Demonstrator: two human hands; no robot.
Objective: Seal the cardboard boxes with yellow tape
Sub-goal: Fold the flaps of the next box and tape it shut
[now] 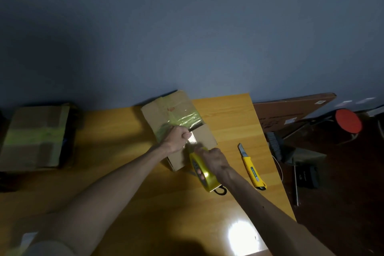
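A small cardboard box (204,140) lies on the wooden table (128,176) near the wall, with yellowish tape across its far half (182,117). My left hand (176,138) rests on the box top, its fingers curled and pinching the loose end of the tape. My right hand (212,159) grips a roll of yellow tape (200,169) at the near edge of the box, with a short stretch of tape running between the two hands.
A yellow utility knife (251,167) lies on the table right of the box, blade out. A black loop, perhaps scissor handles (220,190), shows under the roll. A taped cardboard box (34,137) sits at the far left. Off the table's right edge are a flat carton (291,110), a red stool (348,120) and a brush (274,144).
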